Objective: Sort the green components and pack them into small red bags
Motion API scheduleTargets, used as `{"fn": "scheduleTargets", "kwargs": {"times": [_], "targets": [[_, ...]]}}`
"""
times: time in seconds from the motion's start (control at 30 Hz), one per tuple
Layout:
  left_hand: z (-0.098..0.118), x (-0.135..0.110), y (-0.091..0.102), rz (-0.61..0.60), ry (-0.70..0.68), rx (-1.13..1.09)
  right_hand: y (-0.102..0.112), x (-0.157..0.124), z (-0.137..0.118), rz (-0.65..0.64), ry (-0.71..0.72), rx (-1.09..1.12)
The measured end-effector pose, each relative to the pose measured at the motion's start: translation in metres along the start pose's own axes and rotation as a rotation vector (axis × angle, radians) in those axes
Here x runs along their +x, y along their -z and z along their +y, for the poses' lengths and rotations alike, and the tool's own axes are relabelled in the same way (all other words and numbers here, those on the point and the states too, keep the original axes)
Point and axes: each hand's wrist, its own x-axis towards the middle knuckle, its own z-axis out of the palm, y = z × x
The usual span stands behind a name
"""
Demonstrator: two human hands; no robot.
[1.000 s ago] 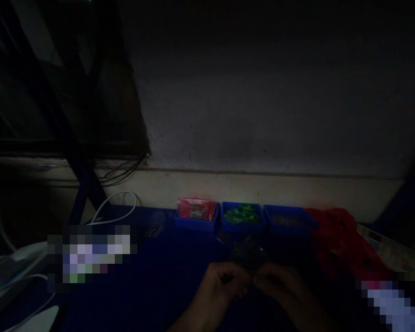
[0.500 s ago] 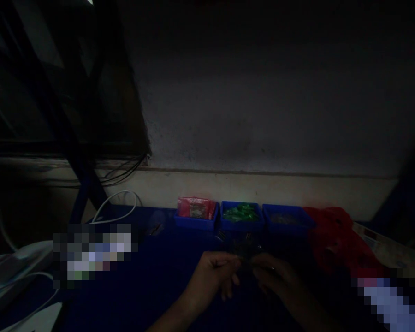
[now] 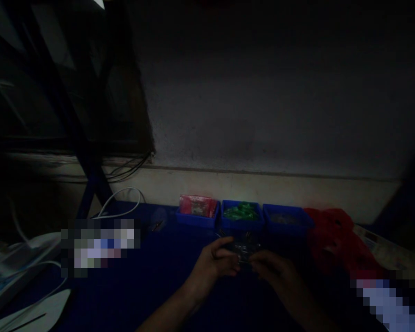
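Fingers of the left hand [image 3: 210, 263] curl at the left edge of a clear plastic piece [image 3: 244, 251], index stretched out past the rest. Too dark to tell if they really grip it. Right hand [image 3: 280, 272]: thumb and finger look pinched together on the plastic's right edge, other fingers bent under, mostly in shadow.

Change: a second ago the fingertips nearly met; now they're apart, left index has straightened, and the plastic shows shiny and more spread in the gap. Probably means it's being opened out or smoothed, reads as mid-handling, not set down. Looks thin and floppy, so it could slip or crease.

Plastic sits between the two sets of fingertips, over the blue table [image 3: 152, 276]. Just beyond it, small glinting bits [image 3: 251, 234], unclear what.

Further back, three blue trays in a row: left tray [image 3: 197, 222] with red packets [image 3: 198, 205], middle tray [image 3: 242, 225] with green packets [image 3: 242, 212], right tray [image 3: 292, 227] with dim contents, can't identify. Red bag [image 3: 332, 235] beside the right tray. Small clear packet [image 3: 157, 222] left of the trays, white cable [image 3: 119, 215] behind that.
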Motion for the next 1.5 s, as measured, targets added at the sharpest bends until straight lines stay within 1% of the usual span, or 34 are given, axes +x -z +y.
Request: {"fn": "scheduleTargets", "kwargs": {"times": [0.07, 0.1, 0.2, 0.27, 0.37, 0.47, 0.53, 0.6, 0.63, 0.73, 0.77, 0.8, 0.9, 1.03, 1.17, 1.3, 1.33, 1.4, 1.47, 1.5], "targets": [[-0.001, 0.0, 0.001, -0.012, 0.035, -0.009, 0.0, 0.0, 0.0, -0.009, 0.012, -0.055], [-0.001, 0.0, 0.001, -0.025, 0.03, 0.004, 0.0, 0.0, 0.001, -0.002, 0.041, -0.088], [-0.002, 0.0, 0.0, -0.041, -0.037, 0.063, -0.001, -0.001, 0.003, 0.038, 0.173, -0.184], [-0.003, -0.001, -0.003, -0.03, -0.088, 0.106, -0.003, -0.003, 0.003, 0.029, 0.202, -0.209], [-0.001, -0.007, -0.009, -0.044, -0.169, 0.214, -0.005, -0.007, 0.001, -0.022, 0.125, -0.158], [0.003, -0.015, -0.015, -0.099, -0.247, 0.369, -0.006, -0.009, 0.0, -0.045, 0.03, -0.067], [0.004, -0.018, -0.016, -0.153, -0.291, 0.462, -0.006, -0.008, 0.001, -0.056, 0.001, -0.023], [0.003, -0.018, -0.016, -0.182, -0.311, 0.479, -0.004, -0.006, 0.002, -0.062, -0.017, 0.008], [0.002, -0.017, -0.015, -0.165, -0.312, 0.451, -0.004, -0.005, 0.002, -0.058, -0.025, 0.03], [-0.004, -0.01, -0.012, -0.038, -0.29, 0.285, -0.002, -0.002, 0.0, -0.048, -0.061, 0.113], [-0.005, -0.007, -0.011, -0.013, -0.27, 0.241, -0.002, -0.001, -0.001, -0.05, -0.069, 0.133], [-0.006, -0.005, -0.01, -0.009, -0.245, 0.216, -0.002, 0.0, -0.002, -0.054, -0.077, 0.145], [-0.007, -0.003, -0.008, -0.073, -0.176, 0.219, -0.002, 0.001, -0.003, -0.074, -0.088, 0.168], [-0.005, -0.006, -0.009, -0.11, -0.154, 0.26, -0.003, 0.0, 0.0, -0.089, -0.088, 0.16], [-0.003, -0.007, -0.009, -0.083, -0.14, 0.292, -0.003, 0.0, 0.003, -0.073, -0.103, 0.117], [-0.001, -0.005, -0.008, -0.039, -0.132, 0.349, 0.0, 0.0, 0.003, -0.019, -0.033, -0.012], [-0.001, -0.005, -0.008, -0.036, -0.133, 0.351, 0.001, 0.0, 0.002, -0.013, -0.039, -0.024], [-0.001, -0.004, -0.007, -0.036, -0.133, 0.34, 0.002, 0.0, 0.0, -0.021, -0.101, -0.007], [-0.001, -0.004, -0.006, -0.038, -0.128, 0.313, 0.002, -0.001, -0.001, -0.043, -0.146, 0.046], [-0.002, -0.004, -0.006, -0.038, -0.121, 0.296, 0.002, -0.001, -0.001, -0.055, -0.144, 0.081]]}}
